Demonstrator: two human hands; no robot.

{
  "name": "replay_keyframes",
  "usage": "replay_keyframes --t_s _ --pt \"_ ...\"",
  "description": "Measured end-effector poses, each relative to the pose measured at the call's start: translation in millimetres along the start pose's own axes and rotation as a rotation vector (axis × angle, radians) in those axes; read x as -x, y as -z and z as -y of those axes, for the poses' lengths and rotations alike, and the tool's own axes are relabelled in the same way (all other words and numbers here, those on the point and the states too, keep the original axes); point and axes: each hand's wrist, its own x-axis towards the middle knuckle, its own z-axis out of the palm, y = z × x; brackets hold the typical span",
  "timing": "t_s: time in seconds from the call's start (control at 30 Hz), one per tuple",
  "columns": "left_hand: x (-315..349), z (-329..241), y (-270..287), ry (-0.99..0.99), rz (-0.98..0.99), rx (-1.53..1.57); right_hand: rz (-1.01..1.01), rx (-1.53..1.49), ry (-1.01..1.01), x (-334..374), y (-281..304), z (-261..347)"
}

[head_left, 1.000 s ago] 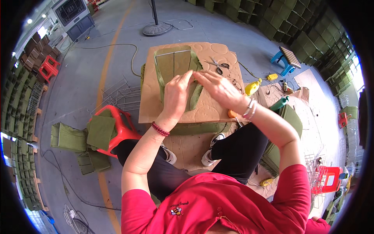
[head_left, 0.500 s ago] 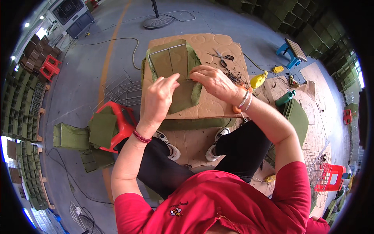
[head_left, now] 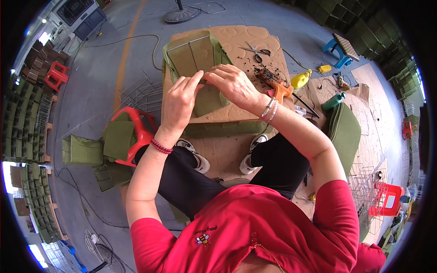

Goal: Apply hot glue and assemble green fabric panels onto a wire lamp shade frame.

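Can't tell any item in left fingers or right fingers; can't see all of green frame behind. Can't identify tiny dark scraps, 1 o'clock. Lose grey machine past top edge, 10-11 o'clock.

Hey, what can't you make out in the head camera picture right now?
In the head view:
- Anything pinched between the left hand and right hand: hidden by the fingers.
- Part of the green-covered frame: hidden behind both hands.
- The top of the grey machine: cut off by the upper edge.
- What the dark bits are: too small to tell.
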Motion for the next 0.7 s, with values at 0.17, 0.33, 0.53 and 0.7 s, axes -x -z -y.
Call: replay_keyframes --t_s 0.17,0.33,0.53,0.7 --pt "-24 -2 -17 0.191 -0.089 0.125 0.169 -0.176 0.090 -19 18 -40" --pt "-36 -5 -24 0.261 -0.147 0.202 0.297 -0.286 -0.118 -14 23 -52" --pt "14 22 11 0.066 -0.450 0.061 0.081 -0.216 -0.090 -8 13 -40" --pt "22 29 0 -0.201 -0.298 -0.012 -0.050 -0.208 -0.012 -9 2 -18"
